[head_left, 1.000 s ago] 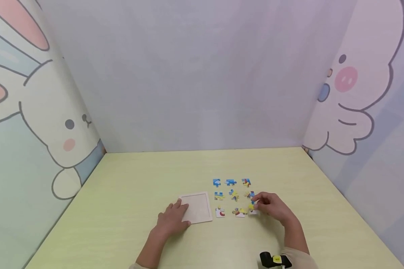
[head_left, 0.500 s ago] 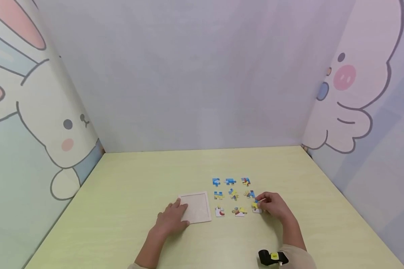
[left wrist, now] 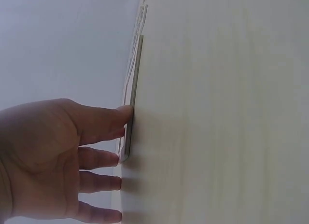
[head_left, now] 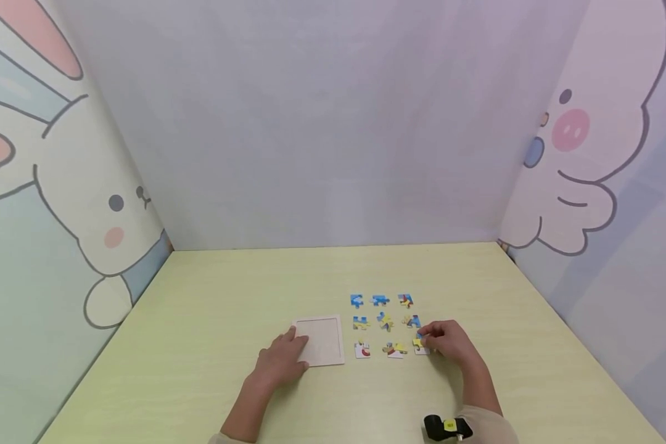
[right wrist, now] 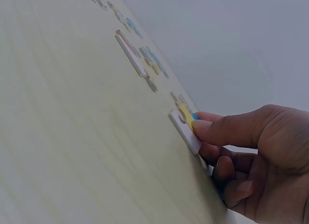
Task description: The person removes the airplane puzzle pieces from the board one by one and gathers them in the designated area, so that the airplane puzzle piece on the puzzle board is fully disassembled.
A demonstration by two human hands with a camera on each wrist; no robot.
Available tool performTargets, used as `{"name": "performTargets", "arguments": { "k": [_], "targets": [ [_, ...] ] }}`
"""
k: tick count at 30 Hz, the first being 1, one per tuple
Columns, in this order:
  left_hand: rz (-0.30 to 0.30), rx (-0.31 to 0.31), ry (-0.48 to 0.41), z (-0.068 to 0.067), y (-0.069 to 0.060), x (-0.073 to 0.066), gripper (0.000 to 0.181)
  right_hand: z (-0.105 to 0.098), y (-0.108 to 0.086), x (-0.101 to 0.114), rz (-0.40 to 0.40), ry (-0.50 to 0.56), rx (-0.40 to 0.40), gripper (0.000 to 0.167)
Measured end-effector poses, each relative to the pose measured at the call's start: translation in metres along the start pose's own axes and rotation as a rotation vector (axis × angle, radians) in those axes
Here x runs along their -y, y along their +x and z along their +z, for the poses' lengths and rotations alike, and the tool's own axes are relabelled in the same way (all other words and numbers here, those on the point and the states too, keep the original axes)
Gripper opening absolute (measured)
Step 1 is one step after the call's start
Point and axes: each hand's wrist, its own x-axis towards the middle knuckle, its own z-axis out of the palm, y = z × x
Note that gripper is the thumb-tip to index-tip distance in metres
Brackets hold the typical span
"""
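My left hand point(head_left: 280, 359) rests with spread, fairly straight fingers on the left side of a square, shallow wooden puzzle tray point(head_left: 323, 343). In the left wrist view the thumb point(left wrist: 108, 122) lies against the tray's edge, and the other fingertips reach down to the table. My right hand point(head_left: 449, 342) pinches the near right jigsaw piece point(head_left: 420, 346), yellow, blue and white, between thumb and index finger. That piece point(right wrist: 182, 130) lies at the table surface in the right wrist view, and the other fingers are curled beneath the thumb.
Several other jigsaw pieces lie apart in three rows right of the tray, among them a blue one point(head_left: 357, 301), a yellow one point(head_left: 385, 321) and a white-and-red one point(head_left: 362, 349). A black device point(head_left: 446, 427) sits at the right wrist. Printed walls border the table point(head_left: 227, 296).
The near right piece has shifted right, away from the piece beside it, with my right hand on it. The tray and my left hand have slid slightly left.
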Motion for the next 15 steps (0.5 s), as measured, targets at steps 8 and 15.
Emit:
{"name": "performTargets", "arguments": {
  "k": [8,15],
  "targets": [
    [0.006,0.004,-0.006,0.0007,-0.0018,0.0002,0.044,0.0021,0.0003,-0.0030,-0.008,-0.007,-0.014,0.015],
    [0.027,-0.002,-0.032,-0.0023,-0.0053,0.0016,0.043,0.0022,-0.0015,-0.0050,-0.033,0.013,-0.010,0.015]
  ]
}}
